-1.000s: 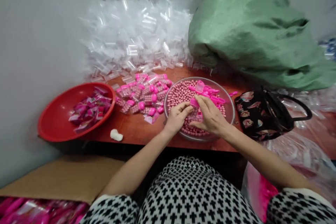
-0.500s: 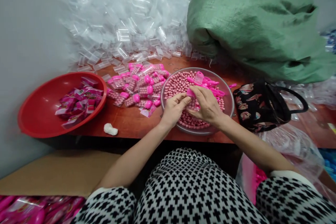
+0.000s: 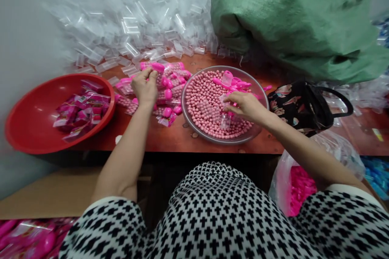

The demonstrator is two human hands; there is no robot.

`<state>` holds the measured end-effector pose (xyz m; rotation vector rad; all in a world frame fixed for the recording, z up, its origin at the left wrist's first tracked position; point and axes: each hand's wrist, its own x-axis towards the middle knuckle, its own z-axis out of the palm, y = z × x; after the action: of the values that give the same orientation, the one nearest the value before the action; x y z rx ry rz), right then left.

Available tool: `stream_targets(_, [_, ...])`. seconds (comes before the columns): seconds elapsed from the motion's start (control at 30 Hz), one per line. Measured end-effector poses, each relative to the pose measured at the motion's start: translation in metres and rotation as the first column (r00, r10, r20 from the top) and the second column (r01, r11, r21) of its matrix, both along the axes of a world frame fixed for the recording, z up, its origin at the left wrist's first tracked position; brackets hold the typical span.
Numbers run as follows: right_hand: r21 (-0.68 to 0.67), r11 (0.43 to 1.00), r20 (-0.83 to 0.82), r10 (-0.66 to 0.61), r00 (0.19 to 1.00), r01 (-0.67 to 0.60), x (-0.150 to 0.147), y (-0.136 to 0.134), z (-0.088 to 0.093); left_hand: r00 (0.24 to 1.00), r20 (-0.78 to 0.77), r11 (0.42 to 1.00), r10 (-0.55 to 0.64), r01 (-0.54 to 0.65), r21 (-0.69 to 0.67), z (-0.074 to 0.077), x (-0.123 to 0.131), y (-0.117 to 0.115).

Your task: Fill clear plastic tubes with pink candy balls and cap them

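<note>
My left hand (image 3: 145, 85) is closed on a pink-capped tube (image 3: 157, 67) above the pile of bead-filled tubes (image 3: 166, 94). Most of the held tube is hidden by the fingers. Over the metal bowl (image 3: 199, 136), my right hand (image 3: 244, 107) pinches a clear plastic tube (image 3: 224, 99). Pink round beads (image 3: 197, 99) fill the bowl, with another clear tube (image 3: 225, 121) lying on them below my right fingers. Bright pink plastic caps (image 3: 232, 81) are heaped at the back of the bowl.
A red basin (image 3: 28, 113) with pink packets stands at left. Behind lie heaped clear tubes (image 3: 130, 24) and a large green sack (image 3: 282, 20). A black patterned handbag (image 3: 299, 107) sits right of the bowl. Below are an open carton (image 3: 51, 196) and a bag of pink pieces (image 3: 299, 190).
My hands, together over the bowl before, have parted. The left moved to the tube pile with a pink-capped tube; the right stays over the bowl, now with a clear tube. The view shifted slightly.
</note>
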<state>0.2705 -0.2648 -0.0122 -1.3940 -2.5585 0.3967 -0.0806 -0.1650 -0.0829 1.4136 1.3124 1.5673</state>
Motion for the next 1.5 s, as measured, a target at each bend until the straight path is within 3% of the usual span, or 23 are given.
stream_targets(0.1, [-0.051,0.998,0.172,0.046,0.984,-0.038,-0.023,-0.001,0.001,0.941,-0.252,0.974,0.226,-0.223,0.039,-0.011,-0.004,0.015])
stream_targets(0.13, [-0.061,0.997,0.223,0.057,0.973,-0.045,-0.03,-0.001,0.002,0.929,-0.275,0.969,0.248,-0.244,0.049,-0.013,-0.004,0.017])
stream_targets(0.27, [-0.08,0.996,0.315,0.067,0.947,-0.044,-0.043,0.0,0.004,0.944,-0.214,0.968,0.25,-0.236,0.091,-0.014,-0.005,0.011])
stream_targets(0.37, [-0.095,0.995,0.302,0.048,0.952,-0.02,-0.043,0.002,0.003,0.949,-0.218,0.972,0.227,-0.208,0.108,-0.003,0.006,-0.012])
stream_targets(0.47, [-0.105,0.994,0.26,0.027,0.965,0.001,-0.041,0.002,0.001,0.951,-0.267,0.976,0.158,-0.108,0.19,0.02,0.037,-0.047])
stream_targets(0.57, [-0.113,0.994,0.22,0.017,0.975,0.008,-0.037,0.002,-0.001,0.914,-0.403,0.964,-0.055,0.154,0.217,0.044,0.076,-0.084])
stream_targets(0.63, [-0.117,0.993,0.178,0.013,0.984,0.008,-0.033,0.002,0.001,0.855,-0.481,0.943,-0.192,0.297,0.152,0.054,0.098,-0.1])
stream_targets(0.73, [-0.126,0.992,0.061,-0.014,0.998,0.022,-0.025,0.003,0.011,0.763,-0.516,0.9,-0.389,0.434,-0.037,0.057,0.12,-0.108])
stream_targets(0.8, [-0.17,0.985,-0.052,-0.024,0.998,0.015,-0.019,0.005,0.021,0.745,-0.414,0.848,-0.523,0.505,-0.161,0.055,0.128,-0.108])
stream_targets(0.9, [-0.279,0.958,-0.28,-0.017,0.96,-0.064,-0.01,0.006,0.035,0.748,-0.024,0.731,-0.663,0.64,-0.238,0.051,0.139,-0.108])
stream_targets(1.0, [-0.309,0.947,-0.501,-0.084,0.861,-0.087,0.002,0.005,0.043,0.691,0.342,0.649,-0.637,0.72,-0.245,0.051,0.146,-0.112])
stream_targets(1.13, [-0.266,0.962,-0.601,-0.216,0.769,0.063,0.028,0.0,0.042,0.677,0.487,0.637,-0.551,0.719,-0.279,0.052,0.149,-0.118])
stream_targets(1.23, [-0.223,0.962,-0.539,-0.254,0.803,0.154,0.053,-0.004,0.036,0.692,0.513,0.664,-0.508,0.694,-0.279,0.05,0.149,-0.118])
stream_targets(1.33, [-0.166,0.967,-0.337,-0.241,0.91,0.194,0.068,-0.008,0.03,0.721,0.523,0.715,-0.455,0.646,-0.268,0.046,0.15,-0.117])
stream_targets(1.43, [-0.22,0.97,-0.069,-0.125,0.99,0.108,0.063,-0.015,0.025,0.746,0.503,0.75,-0.436,0.61,-0.254,0.043,0.15,-0.116])
stream_targets(1.5, [-0.222,0.971,0.108,-0.067,0.992,0.09,0.049,-0.02,0.023,0.761,0.479,0.762,-0.437,0.596,-0.253,0.042,0.15,-0.116])
